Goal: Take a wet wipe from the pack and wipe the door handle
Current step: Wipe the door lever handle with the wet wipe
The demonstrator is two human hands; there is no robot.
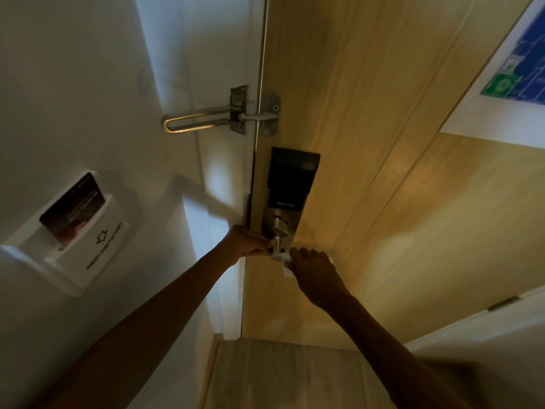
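The metal door handle (277,251) juts out from a silver lock plate on the wooden door (383,187), under a black smart lock (290,177). My right hand (314,274) is wrapped over the handle's lever with a white wet wipe (287,271) pressed against it; only a corner of the wipe shows below my fingers. My left hand (246,242) grips the handle's base at the door edge, fingers closed around it. The wipe pack is not in view.
A swing-bar door guard (206,118) sits above on the frame. A white key-card holder (73,234) with a dark card hangs on the left wall. A blue and green evacuation sign (519,63) is on the door at upper right. Pale wood floor lies below.
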